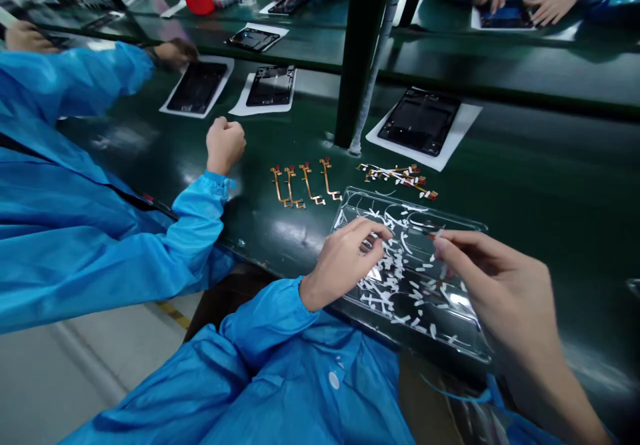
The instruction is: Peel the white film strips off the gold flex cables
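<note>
Over a clear plastic tray [425, 213] strewn with white strips, my left hand [347, 258] has its fingers curled and the thumb near the index fingertip. Whatever sits in that pinch is too small to make out. Above the tray's right side, my right hand [505, 285] pinches a thin flex cable, mostly hidden by the fingers; a bit of orange-brown and white shows at the fingertips. Several flex cables [307, 181] lie in a row left of the tray. Behind it is a loose pile of flex cables [400, 177] with white strips on them.
A dark tablet-like panel [420, 121] rests on white paper behind the pile, beside a dark green post [357, 65]. More panels [271, 86] lie farther left. A co-worker's blue sleeve [195, 221] and fist reach over the table at left; other people work opposite.
</note>
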Available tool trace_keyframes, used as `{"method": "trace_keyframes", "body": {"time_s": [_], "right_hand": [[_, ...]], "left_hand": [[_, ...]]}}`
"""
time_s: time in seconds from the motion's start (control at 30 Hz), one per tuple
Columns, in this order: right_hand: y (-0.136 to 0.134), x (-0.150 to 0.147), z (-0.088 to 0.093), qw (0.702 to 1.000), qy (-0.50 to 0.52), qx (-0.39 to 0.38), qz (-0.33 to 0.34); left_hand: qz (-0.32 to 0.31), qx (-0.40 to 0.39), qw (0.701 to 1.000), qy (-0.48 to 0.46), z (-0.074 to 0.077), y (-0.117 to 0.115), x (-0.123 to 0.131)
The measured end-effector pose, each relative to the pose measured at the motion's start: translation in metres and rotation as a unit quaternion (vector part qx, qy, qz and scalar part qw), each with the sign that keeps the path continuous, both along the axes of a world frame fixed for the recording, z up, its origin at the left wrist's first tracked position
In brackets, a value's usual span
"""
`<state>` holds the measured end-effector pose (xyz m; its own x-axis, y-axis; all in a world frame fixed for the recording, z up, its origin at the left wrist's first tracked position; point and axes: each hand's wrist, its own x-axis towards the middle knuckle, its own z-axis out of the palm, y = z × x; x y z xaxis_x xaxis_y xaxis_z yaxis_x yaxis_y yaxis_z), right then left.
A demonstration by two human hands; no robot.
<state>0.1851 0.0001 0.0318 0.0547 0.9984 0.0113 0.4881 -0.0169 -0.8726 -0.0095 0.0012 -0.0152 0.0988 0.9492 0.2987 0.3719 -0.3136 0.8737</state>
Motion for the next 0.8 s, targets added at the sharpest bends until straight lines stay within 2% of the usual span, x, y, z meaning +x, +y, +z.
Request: {"method": "trace_keyframes", "body": {"time_s": [0.1,0.23,0.37,0.5,0.63,0.8], "right_hand": [[0.011,0.003,-0.005,0.998,0.02,-0.04,0.049],[0.015,0.001,-0.013,0.994,0.034,-0.061,0.08],[0.019,0.003,-0.018,0.994,0.062,-0.089,0.033],[0.023,0.004,-0.02,0.991,0.077,-0.105,0.02],[0.025,0.001,-0.019,0.991,0.073,-0.111,0.023],[0.023,-0.002,-0.021,0.992,0.066,-0.099,0.044]], "left_hand": [[-0.029,-0.036,0.998,-0.047,0.001,0.006,0.0],[-0.043,-0.009,0.997,-0.057,0.003,0.013,0.004],[0.002,0.072,0.997,-0.014,-0.001,0.014,0.006],[0.054,0.197,0.974,0.095,-0.005,0.011,0.008],[0.046,0.194,0.966,0.163,-0.005,0.013,0.01],[0.07,0.197,0.964,0.167,-0.007,0.015,0.01]]}}
